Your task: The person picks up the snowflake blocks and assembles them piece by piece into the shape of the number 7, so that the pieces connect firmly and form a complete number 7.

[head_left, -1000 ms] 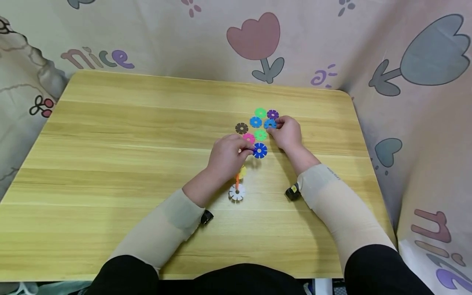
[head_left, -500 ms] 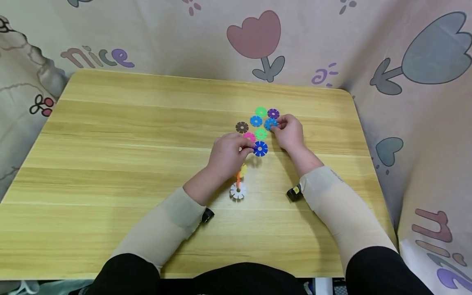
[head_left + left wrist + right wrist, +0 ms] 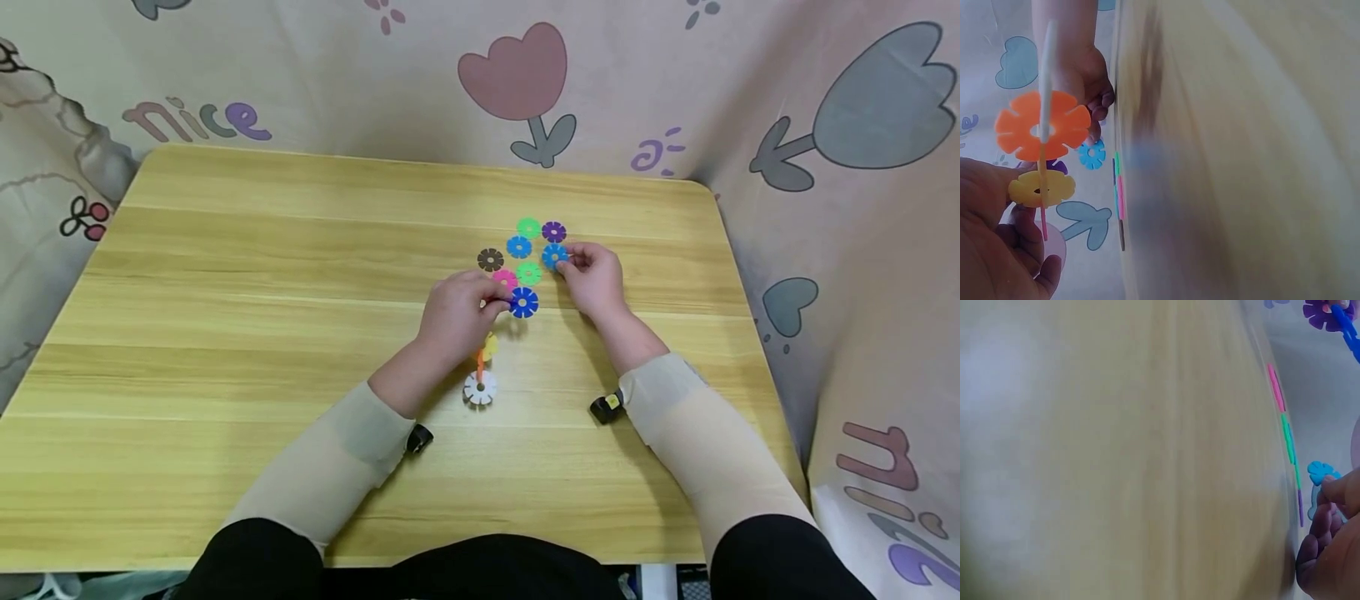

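Note:
My left hand [image 3: 461, 317] pinches a chain of slotted plastic flower discs joined edge to edge. A dark blue disc [image 3: 524, 302] faces right at the chain's far end. From the near end hangs a white disc [image 3: 480, 387], seen edge-on in the left wrist view. Between them are an orange disc [image 3: 1069, 122], a yellow disc [image 3: 1060, 187] and a purple disc [image 3: 1319, 317], partly hidden by the fingers. My right hand [image 3: 596, 279] pinches a light blue disc [image 3: 555, 256] between thumb and fingertips, raised above the tabletop in both wrist views.
Several loose discs lie flat beyond the hands: a brown one [image 3: 491, 260], a pink one [image 3: 504, 277], a blue one [image 3: 518, 247], a purple one [image 3: 554, 232] and two green ones, the farther [image 3: 528, 228] at the back. A patterned cloth [image 3: 337, 75] stands behind the wooden table [image 3: 225, 333].
The right hand has drawn the light blue disc slightly right and towards me, away from the loose discs. The left hand and its chain have barely shifted.

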Motion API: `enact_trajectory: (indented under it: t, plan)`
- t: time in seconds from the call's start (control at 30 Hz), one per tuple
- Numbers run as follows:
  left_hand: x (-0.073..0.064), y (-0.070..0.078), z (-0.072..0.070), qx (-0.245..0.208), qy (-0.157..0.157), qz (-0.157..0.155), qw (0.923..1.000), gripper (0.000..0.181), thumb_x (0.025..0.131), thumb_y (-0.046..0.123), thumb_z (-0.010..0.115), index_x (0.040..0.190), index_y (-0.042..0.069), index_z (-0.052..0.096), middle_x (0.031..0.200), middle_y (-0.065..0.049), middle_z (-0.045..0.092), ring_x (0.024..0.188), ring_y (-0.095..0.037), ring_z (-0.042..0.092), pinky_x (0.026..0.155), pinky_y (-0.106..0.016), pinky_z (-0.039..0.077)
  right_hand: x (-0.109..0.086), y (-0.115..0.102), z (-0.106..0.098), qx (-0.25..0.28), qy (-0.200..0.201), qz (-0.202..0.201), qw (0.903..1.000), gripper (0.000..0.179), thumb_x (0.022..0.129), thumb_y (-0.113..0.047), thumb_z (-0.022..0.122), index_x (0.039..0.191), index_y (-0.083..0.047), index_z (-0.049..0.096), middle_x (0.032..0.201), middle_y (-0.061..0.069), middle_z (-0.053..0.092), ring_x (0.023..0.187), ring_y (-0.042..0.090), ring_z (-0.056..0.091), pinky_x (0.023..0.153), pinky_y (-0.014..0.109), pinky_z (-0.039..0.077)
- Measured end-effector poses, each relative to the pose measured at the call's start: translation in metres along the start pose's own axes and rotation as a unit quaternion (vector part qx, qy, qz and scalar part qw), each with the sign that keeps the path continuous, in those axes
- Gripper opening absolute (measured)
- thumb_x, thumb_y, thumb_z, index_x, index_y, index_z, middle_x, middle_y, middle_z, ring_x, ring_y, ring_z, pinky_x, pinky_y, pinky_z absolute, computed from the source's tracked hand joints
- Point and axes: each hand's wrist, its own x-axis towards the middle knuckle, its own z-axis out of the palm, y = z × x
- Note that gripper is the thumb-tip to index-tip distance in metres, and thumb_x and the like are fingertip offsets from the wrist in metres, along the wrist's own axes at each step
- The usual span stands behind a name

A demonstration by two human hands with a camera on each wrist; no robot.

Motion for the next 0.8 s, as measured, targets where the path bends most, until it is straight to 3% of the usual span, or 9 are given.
enact_trajectory:
  t: [0.33, 0.6, 0.8]
  plan:
    - [0.0, -0.002, -0.001, -0.004, 0.0, -0.005, 1.0, 0.011, 0.099, 0.019, 0.077, 0.107, 0.016, 0.084, 0.105, 0.001, 0.075, 0.102, -0.02, 0.068, 0.1, -0.045, 0.047, -0.01, 0.001, -0.002, 0.052, 0.009, -0.023, 0.9983, 0.02, 0.099, 0.002, 0.07, 0.119, 0.007, 0.071, 0.101, 0.015, 0.065, 0.091, 0.018, 0.057, 0.078, 0.023, 0.051]
    - [0.0, -0.002, -0.002, -0.013, 0.003, -0.02, 0.9997, 0.013, 0.1, 0.02, 0.077, 0.109, 0.015, 0.084, 0.106, 0.0, 0.075, 0.099, -0.022, 0.069, 0.097, -0.043, 0.048, -0.018, 0.004, -0.003, 0.093, -0.015, -0.075, 0.9927, 0.014, 0.098, 0.003, 0.071, 0.112, 0.008, 0.07, 0.091, 0.009, 0.064, 0.076, 0.013, 0.057, 0.066, 0.019, 0.05]
    - [0.001, -0.002, -0.004, -0.02, 0.009, -0.024, 0.9995, 0.013, 0.1, 0.02, 0.077, 0.109, 0.013, 0.084, 0.107, -0.001, 0.075, 0.099, -0.021, 0.069, 0.094, -0.041, 0.05, -0.026, 0.002, -0.004, 0.111, -0.024, -0.099, 0.9885, 0.012, 0.097, 0.004, 0.072, 0.108, 0.01, 0.07, 0.089, 0.009, 0.065, 0.074, 0.012, 0.058, 0.065, 0.019, 0.05]
